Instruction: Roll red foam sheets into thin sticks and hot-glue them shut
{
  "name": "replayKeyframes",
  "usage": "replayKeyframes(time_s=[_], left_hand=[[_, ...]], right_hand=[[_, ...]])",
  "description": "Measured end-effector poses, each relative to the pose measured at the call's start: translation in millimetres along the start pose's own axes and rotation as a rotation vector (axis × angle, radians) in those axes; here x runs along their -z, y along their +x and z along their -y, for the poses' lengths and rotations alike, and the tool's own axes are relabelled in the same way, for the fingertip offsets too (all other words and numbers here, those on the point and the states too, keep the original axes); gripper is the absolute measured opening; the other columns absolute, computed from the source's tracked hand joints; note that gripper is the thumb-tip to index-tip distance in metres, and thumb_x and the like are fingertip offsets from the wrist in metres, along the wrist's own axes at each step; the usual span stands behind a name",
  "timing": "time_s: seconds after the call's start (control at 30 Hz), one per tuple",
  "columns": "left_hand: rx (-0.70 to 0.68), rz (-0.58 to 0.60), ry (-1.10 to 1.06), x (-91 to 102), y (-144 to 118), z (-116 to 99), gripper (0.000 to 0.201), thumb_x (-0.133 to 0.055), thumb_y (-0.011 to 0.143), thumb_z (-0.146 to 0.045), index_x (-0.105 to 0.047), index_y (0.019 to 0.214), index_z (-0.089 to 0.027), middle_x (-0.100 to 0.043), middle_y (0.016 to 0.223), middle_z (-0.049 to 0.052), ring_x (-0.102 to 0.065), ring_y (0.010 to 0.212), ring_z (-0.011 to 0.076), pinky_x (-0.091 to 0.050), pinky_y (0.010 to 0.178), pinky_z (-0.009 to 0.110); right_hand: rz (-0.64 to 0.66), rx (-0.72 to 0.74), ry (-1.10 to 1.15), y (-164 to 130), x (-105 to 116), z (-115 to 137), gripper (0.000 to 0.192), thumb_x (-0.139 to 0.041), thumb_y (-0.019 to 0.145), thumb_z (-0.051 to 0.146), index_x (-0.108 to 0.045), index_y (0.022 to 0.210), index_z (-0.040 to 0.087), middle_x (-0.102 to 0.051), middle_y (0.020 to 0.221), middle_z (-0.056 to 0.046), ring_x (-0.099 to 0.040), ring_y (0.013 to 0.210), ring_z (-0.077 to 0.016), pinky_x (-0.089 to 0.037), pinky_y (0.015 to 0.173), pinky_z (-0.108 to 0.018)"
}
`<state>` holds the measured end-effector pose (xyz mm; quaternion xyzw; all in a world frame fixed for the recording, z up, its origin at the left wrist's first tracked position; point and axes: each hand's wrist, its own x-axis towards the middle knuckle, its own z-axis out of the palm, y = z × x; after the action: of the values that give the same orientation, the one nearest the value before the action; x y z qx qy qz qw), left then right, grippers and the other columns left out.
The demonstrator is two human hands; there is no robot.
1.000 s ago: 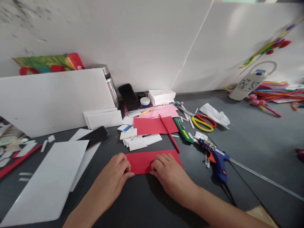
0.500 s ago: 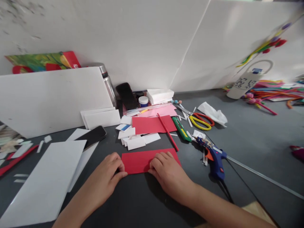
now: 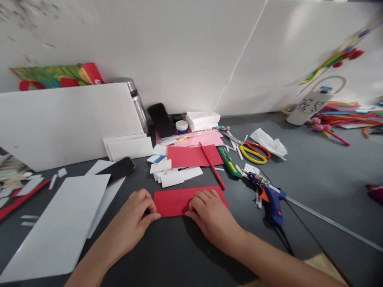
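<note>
A red paper rectangle (image 3: 173, 201) lies flat on the dark table (image 3: 179, 255) right in front of me. My left hand (image 3: 136, 217) grips its left end, fingers curled on top and the thumb along the near edge. My right hand (image 3: 211, 217) rests on the right half, fingers bent and pressing the paper down, thumb at the near edge. Just behind lie a thin red stick (image 3: 212, 165) and a second red sheet (image 3: 188, 156) among small white foam pieces (image 3: 172, 177).
To the right lie a blue glue gun (image 3: 271, 197), a green cutter (image 3: 229, 162) and yellow-and-red scissors (image 3: 254, 153). Large white sheets (image 3: 60, 223) and a black phone (image 3: 117, 170) lie at the left. A white board (image 3: 68, 123) and steel bottle (image 3: 137, 101) stand behind; pipe cleaners (image 3: 347, 115) are far right.
My left hand slid a little left to the paper's end, uncovering more red. The right hand stayed on the right half, and the view shifted slightly.
</note>
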<state>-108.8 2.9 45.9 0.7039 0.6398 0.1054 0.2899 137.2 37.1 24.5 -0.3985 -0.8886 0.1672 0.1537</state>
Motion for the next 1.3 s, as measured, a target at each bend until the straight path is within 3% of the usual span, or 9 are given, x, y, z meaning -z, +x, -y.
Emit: replayKeyframes(time_s=[0.43, 0.83, 0.97, 1.07, 1.17, 1.3], left_hand=[[0.015, -0.006, 0.062, -1.0, -0.2, -5.4, 0.019, -0.050, 0.092, -0.028, -0.057, 0.076, -0.021, -0.055, 0.094, 0.005, -0.052, 0.094, 0.0251, -0.040, 0.086, 0.041], [-0.030, 0.001, 0.020, 2.5, 3.7, 2.5, 0.013, -0.053, 0.091, -0.020, -0.055, 0.079, -0.021, -0.055, 0.090, 0.002, -0.052, 0.091, 0.0228, -0.040, 0.082, 0.036], [-0.116, -0.068, 0.193, -6.2, -1.4, -11.9, 0.024, -0.040, 0.088, -0.001, -0.052, 0.080, -0.020, -0.055, 0.089, 0.004, -0.050, 0.086, 0.0234, -0.040, 0.077, 0.037], [-0.201, -0.055, 0.341, -19.0, -3.1, -26.3, 0.037, -0.031, 0.076, 0.011, -0.054, 0.081, -0.018, -0.056, 0.093, 0.008, -0.049, 0.086, 0.0250, -0.042, 0.078, 0.040], [-0.243, -0.009, 0.403, -30.4, -2.5, -36.2, 0.040, -0.031, 0.073, 0.012, -0.057, 0.084, -0.016, -0.056, 0.096, 0.010, -0.051, 0.088, 0.0262, -0.044, 0.085, 0.045], [-0.204, -0.049, 0.333, -37.8, -2.8, -41.6, 0.031, -0.035, 0.080, 0.005, -0.057, 0.087, -0.016, -0.056, 0.097, 0.011, -0.052, 0.088, 0.0274, -0.046, 0.080, 0.044]], right_hand=[[-0.019, 0.004, 0.005, -0.4, -1.5, -0.7, 0.014, -0.057, 0.097, 0.023, -0.061, 0.085, 0.015, -0.065, 0.087, -0.007, -0.057, 0.083, -0.0214, -0.035, 0.076, -0.034], [-0.024, 0.001, 0.011, -0.8, -2.3, 0.0, 0.018, -0.053, 0.099, 0.025, -0.060, 0.085, 0.016, -0.065, 0.089, -0.007, -0.057, 0.084, -0.0214, -0.034, 0.077, -0.034], [-0.031, 0.014, -0.002, -0.5, -2.5, -0.1, 0.015, -0.056, 0.097, 0.024, -0.061, 0.085, 0.016, -0.065, 0.087, -0.007, -0.056, 0.083, -0.0213, -0.033, 0.076, -0.033], [-0.039, 0.015, -0.015, -1.1, -4.1, -0.7, 0.014, -0.056, 0.097, 0.023, -0.060, 0.086, 0.016, -0.064, 0.087, -0.007, -0.056, 0.082, -0.0215, -0.032, 0.074, -0.033], [-0.047, 0.010, -0.034, -1.7, -5.9, -1.2, 0.015, -0.056, 0.097, 0.024, -0.060, 0.085, 0.016, -0.064, 0.087, -0.007, -0.055, 0.081, -0.0216, -0.031, 0.073, -0.033], [-0.049, 0.020, -0.035, -1.6, -6.2, -1.0, 0.014, -0.056, 0.097, 0.023, -0.060, 0.085, 0.016, -0.064, 0.086, -0.006, -0.054, 0.081, -0.0216, -0.031, 0.072, -0.033]])
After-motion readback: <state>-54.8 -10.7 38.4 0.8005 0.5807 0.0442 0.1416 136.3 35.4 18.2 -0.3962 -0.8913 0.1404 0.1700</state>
